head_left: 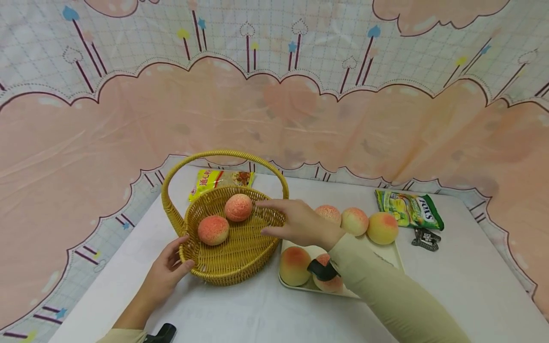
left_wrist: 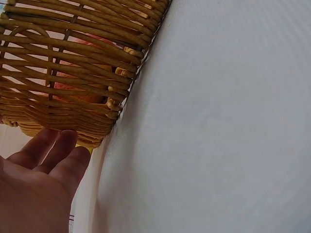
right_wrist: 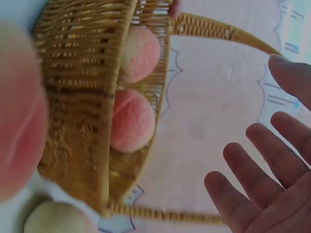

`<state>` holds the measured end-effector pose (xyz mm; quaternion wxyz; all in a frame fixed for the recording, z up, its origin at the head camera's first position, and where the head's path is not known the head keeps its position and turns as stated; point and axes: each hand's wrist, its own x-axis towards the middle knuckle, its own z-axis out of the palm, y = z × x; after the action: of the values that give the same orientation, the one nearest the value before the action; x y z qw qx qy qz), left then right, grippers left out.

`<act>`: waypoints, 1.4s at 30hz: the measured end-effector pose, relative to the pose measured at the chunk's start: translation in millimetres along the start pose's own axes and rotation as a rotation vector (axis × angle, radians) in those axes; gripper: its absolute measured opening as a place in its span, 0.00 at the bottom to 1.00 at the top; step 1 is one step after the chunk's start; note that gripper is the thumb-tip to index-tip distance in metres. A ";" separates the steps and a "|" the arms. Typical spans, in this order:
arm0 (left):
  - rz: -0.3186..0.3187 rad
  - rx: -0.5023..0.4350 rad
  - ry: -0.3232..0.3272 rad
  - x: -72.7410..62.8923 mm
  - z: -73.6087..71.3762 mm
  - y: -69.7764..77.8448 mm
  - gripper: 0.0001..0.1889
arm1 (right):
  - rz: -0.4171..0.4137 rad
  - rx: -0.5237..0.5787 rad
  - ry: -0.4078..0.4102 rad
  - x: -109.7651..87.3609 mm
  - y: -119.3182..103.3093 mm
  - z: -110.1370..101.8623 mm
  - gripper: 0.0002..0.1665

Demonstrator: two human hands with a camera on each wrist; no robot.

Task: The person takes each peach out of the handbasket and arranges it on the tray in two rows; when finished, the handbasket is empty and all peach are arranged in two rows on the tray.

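Two pink foam-like toy peaches, one at the back (head_left: 238,207) and one at the left (head_left: 213,230), lie in a yellow wicker basket (head_left: 240,257) with a tall arched handle. Against the basket's left side rests my left hand (head_left: 162,274); in the left wrist view its fingertips (left_wrist: 68,138) touch the outer weave. Over the basket's right rim my right hand (head_left: 300,221) reaches in, fingers spread and holding nothing, just right of the back peach. The right wrist view shows its bare palm and outstretched fingers (right_wrist: 257,141).
Right of the basket stands a cream tray (head_left: 401,259) with several more peaches, partly hidden by my right arm. A yellow food packet (head_left: 206,183) lies behind the basket. At the back right are a green FOX'S candy bag (head_left: 409,208) and a small black wrapper (head_left: 426,239).
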<state>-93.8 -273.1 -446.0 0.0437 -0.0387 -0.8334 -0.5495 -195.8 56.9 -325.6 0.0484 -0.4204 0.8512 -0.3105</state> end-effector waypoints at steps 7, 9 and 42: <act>0.012 0.006 0.003 -0.9 0.0 -0.2 0.31 | 0.046 0.048 -0.061 33.3 -3.4 18.6 0.36; 0.014 0.007 0.005 -0.9 0.1 -0.6 0.31 | 0.076 0.051 -0.073 41.1 -3.9 22.8 0.37; 0.053 -0.009 0.023 -1.0 0.9 -3.8 0.30 | 0.193 0.027 -0.190 90.8 -13.5 92.5 0.39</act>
<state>-93.2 -273.8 -449.9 0.0676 -0.0547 -0.8291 -0.5524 -213.0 -62.2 -375.9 0.1643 -0.3634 0.8749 -0.2747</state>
